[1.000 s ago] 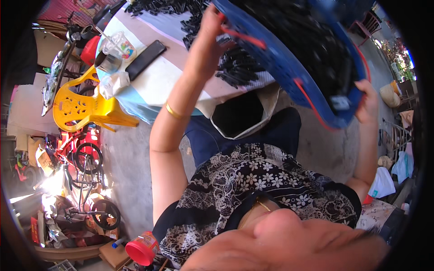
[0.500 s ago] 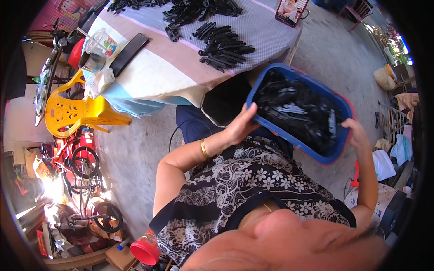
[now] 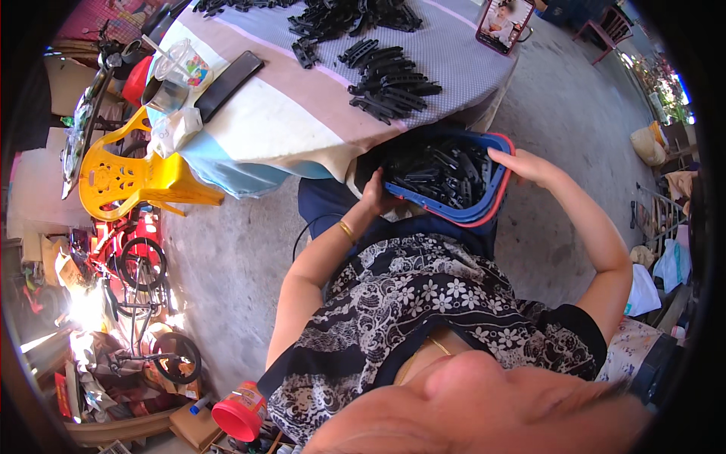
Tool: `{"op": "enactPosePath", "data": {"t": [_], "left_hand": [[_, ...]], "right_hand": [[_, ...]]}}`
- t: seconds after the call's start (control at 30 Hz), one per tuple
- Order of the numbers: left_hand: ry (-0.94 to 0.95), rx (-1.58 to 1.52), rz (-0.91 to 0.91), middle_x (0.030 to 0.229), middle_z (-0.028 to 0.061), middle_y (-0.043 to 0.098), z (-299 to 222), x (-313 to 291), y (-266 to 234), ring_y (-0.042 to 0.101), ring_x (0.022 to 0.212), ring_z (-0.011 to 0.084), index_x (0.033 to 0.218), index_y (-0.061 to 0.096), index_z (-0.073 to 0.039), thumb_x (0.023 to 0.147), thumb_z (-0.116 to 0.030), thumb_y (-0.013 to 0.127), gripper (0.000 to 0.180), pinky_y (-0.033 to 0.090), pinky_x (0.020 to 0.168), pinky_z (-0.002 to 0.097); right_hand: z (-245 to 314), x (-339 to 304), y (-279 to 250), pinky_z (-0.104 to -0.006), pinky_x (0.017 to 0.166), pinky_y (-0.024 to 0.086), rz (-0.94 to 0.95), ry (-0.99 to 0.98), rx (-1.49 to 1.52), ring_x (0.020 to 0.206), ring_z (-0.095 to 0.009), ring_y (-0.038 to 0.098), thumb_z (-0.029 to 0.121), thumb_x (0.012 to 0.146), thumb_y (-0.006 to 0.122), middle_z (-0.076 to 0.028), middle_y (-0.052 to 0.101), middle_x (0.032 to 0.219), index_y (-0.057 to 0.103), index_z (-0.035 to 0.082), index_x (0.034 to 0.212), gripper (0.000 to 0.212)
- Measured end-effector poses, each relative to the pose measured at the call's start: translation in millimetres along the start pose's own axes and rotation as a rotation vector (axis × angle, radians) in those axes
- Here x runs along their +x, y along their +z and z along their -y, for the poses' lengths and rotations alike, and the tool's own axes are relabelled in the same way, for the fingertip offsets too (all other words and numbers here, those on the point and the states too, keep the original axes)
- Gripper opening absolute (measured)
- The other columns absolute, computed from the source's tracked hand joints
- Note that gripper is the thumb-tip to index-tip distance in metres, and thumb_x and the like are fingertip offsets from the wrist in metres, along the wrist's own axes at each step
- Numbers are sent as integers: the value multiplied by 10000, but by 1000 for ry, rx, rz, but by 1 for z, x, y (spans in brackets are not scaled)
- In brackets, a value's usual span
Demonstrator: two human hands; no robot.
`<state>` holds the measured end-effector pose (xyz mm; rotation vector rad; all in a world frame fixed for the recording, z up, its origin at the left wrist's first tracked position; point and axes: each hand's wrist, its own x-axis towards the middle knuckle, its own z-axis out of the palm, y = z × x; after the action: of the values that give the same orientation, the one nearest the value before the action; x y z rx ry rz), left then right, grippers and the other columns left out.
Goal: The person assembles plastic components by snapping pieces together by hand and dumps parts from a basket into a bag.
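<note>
A blue plastic basket [image 3: 491,204] with a red outer edge is held tilted over my lap, close to the table's near edge. Many black plastic strips [image 3: 446,175] lie inside it. My left hand [image 3: 376,195] grips its left side, with a gold bangle at the wrist. On the right, my right hand [image 3: 522,165] is closed over the rim, thumb on top. Part of the basket's far left side sits in shadow by a dark opening under the tablecloth. More black strips [image 3: 393,82] lie heaped on the table, beyond the basket.
The cloth-covered table [image 3: 302,113] bears a black phone [image 3: 231,85], a plastic cup [image 3: 184,64] and a propped phone [image 3: 499,26] with a lit screen. A yellow chair [image 3: 125,178] stands at left, a bicycle [image 3: 140,280] below it. A red-lidded jar [image 3: 238,416] is near my left side.
The basket has moved left and toward my lap, up against the table edge, and it has turned. Both hands have kept hold of it.
</note>
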<state>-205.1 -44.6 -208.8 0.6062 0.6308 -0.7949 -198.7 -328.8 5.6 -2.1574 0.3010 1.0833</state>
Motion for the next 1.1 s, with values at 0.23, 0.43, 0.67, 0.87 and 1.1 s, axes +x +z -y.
{"op": "enactPosePath", "data": {"t": [0.23,0.43,0.67,0.87,1.1], "left_hand": [[-379,10,-99,1253,148,461,26,52,-37,463,1108,367,1249,411,-98,897,-494,199,571,489,738,511],[-396,-50,-103,1284,158,436,34,66,-68,469,1103,371,1277,394,-95,899,-494,152,600,466,798,516],[-264,53,-85,1300,155,435,38,15,-12,403,1200,323,1283,399,-53,927,-369,155,536,352,950,511],[-316,-138,74,1265,199,453,47,16,-1,444,1177,310,1274,383,-1,914,-416,73,631,364,962,495],[-395,41,88,1143,264,504,28,7,2,528,959,479,1218,418,24,918,-442,135,623,513,770,459]], "right_hand": [[8,47,6,-329,952,330,-110,-286,18,1107,-193,435,694,785,410,-122,498,1183,528,11,1134,776],[38,66,13,-399,805,431,-279,-266,-396,914,-356,573,824,709,173,-266,588,889,620,-81,809,1015],[60,42,3,-427,662,463,-402,-257,-626,642,-371,581,793,742,137,-230,551,594,561,-76,531,989],[62,41,-6,-418,636,461,-416,-227,-640,582,-346,563,781,756,156,-210,522,543,531,-61,496,958],[82,-2,-12,-438,612,442,-567,-324,-633,559,-364,552,742,790,203,-210,492,507,485,-48,466,900]]}}
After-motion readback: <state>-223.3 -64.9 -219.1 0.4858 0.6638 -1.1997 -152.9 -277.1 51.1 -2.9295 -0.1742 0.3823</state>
